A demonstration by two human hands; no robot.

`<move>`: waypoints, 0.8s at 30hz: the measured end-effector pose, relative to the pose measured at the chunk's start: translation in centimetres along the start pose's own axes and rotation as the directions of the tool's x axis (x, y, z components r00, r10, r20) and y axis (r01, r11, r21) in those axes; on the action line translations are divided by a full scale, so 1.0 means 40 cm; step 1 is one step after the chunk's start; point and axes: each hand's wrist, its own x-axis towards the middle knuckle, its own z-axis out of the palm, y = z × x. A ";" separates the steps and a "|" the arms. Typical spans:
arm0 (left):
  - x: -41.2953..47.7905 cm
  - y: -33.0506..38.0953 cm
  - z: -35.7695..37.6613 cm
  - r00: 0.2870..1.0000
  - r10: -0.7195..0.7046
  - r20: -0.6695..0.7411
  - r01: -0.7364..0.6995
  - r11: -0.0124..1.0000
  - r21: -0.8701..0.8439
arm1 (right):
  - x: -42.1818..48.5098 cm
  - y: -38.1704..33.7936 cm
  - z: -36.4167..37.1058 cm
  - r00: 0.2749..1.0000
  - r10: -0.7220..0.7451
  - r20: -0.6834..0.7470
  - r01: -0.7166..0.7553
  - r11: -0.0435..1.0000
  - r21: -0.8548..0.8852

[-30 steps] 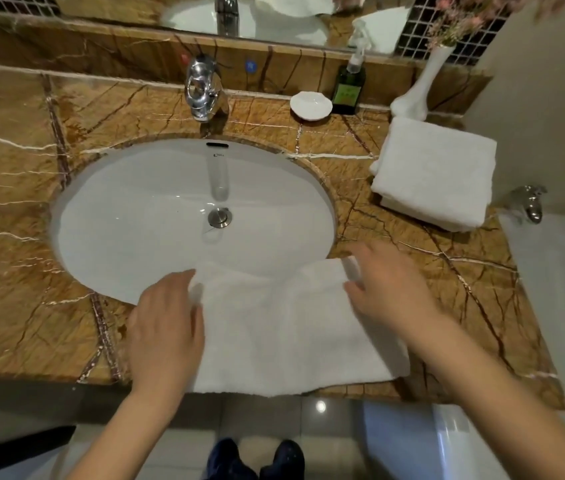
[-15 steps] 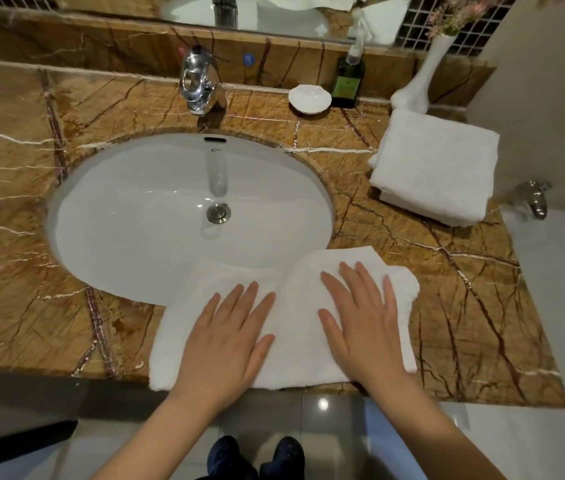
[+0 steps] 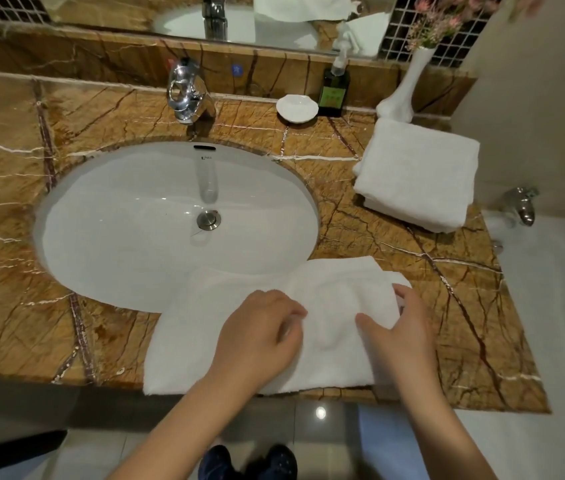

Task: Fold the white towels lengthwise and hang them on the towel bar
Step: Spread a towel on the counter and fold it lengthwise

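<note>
The bathroom's brown veined marble bench (image 3: 464, 306) held an oval white ceramic sink (image 3: 135, 220). Along the bench's front edge lay the long white terry towel (image 3: 187, 341), folded into a band whose far left corner overlapped the sink's rim.

The left hand (image 3: 260, 337) had its fingers curled into a ridge of cloth near the band's middle. The right hand (image 3: 402, 337) clamped the right end, thumb on top and fingers tucked round the edge. Both hands were thus closed on the towel, near each other on its right half, and the left half lay unheld.

That grip looked like the main risk. Lifted from there, the loose left half would probably droop and its layers slide apart, undoing the lengthwise fold. A nudge away from the body could tip the overlapping corner into the basin, and whether the basin was wet could not be told. The near edge sat right at the bench's lip, so a pull toward the body might drag the band onto the pale tiled floor (image 3: 101, 455).

The stack of folded white towels (image 3: 416, 174) at the right rear stood well apart. No towel bar was in view.
</note>
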 end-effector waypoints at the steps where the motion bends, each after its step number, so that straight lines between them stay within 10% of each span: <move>1: 0.024 0.015 -0.012 0.995 -0.084 0.047 0.088 0.992 -0.093 | -0.006 -0.014 0.002 0.999 -0.037 0.028 0.037 0.999 0.002; 5: 0.103 0.067 -0.064 0.895 -0.328 0.302 0.445 0.683 -0.579 | -0.063 -0.085 0.030 0.942 -0.231 0.245 0.220 0.973 0.072; 11: 0.080 0.027 -0.087 0.864 -0.299 0.405 0.502 0.456 -0.735 | -0.106 -0.159 0.084 0.843 -0.281 0.458 0.180 0.951 0.253; 17: 0.016 -0.061 -0.119 0.843 -0.384 0.377 0.532 0.489 -0.691 | -0.106 -0.155 0.093 0.921 -0.234 0.312 -0.007 0.791 0.612; 24: -0.061 -0.175 -0.331 0.875 -0.387 0.292 0.461 0.478 -0.747 | -0.145 -0.111 0.223 0.855 -0.490 0.168 0.496 0.868 0.008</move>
